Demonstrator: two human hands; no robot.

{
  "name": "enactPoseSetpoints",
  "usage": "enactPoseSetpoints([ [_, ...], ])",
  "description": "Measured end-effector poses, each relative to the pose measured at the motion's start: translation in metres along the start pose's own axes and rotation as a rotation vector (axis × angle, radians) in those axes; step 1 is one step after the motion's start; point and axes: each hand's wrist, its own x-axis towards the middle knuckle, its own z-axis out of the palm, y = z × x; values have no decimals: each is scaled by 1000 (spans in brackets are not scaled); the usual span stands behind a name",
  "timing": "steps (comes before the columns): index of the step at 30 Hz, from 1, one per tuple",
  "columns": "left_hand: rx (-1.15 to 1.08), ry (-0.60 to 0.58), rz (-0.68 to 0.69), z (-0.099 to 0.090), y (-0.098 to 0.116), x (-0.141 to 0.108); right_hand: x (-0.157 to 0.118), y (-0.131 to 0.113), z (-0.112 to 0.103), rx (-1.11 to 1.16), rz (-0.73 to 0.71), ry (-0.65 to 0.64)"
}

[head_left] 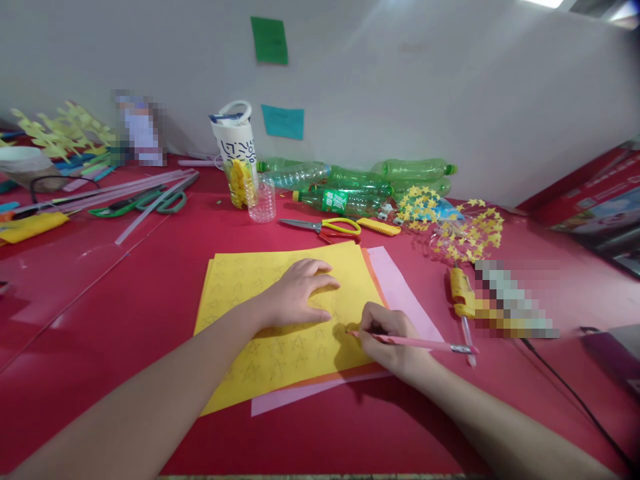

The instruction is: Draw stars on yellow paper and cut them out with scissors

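Note:
A yellow sheet of paper lies in front of me, covered with rows of hand-drawn stars. Under it, orange and pink paper stick out at the right and bottom. My left hand rests on the yellow sheet with its fingers spread and holds nothing. Between the thumb and fingers of my right hand is a pink pencil, its tip at the paper near the sheet's right side. The palm side of both hands is hidden.
Behind the paper lie scissors, a yellow comb-like piece and several green bottles. A white tumbler stands beside a clear cut bottle. To the right are yellow star sprays and a yellow glue gun with a cord.

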Motion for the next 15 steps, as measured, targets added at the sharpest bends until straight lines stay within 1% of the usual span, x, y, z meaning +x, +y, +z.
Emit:
enactPoseSetpoints([
  [3, -1, 0, -2, -1, 1, 0, -1, 0, 0, -17, -14, -18],
  [10, 2, 10, 4, 0, 0, 0, -3, -9, -2, -52, -84, -104],
  [15, -2, 19, 13, 1, 0, 0, -3, -10, -2, -48, -112, -157],
])
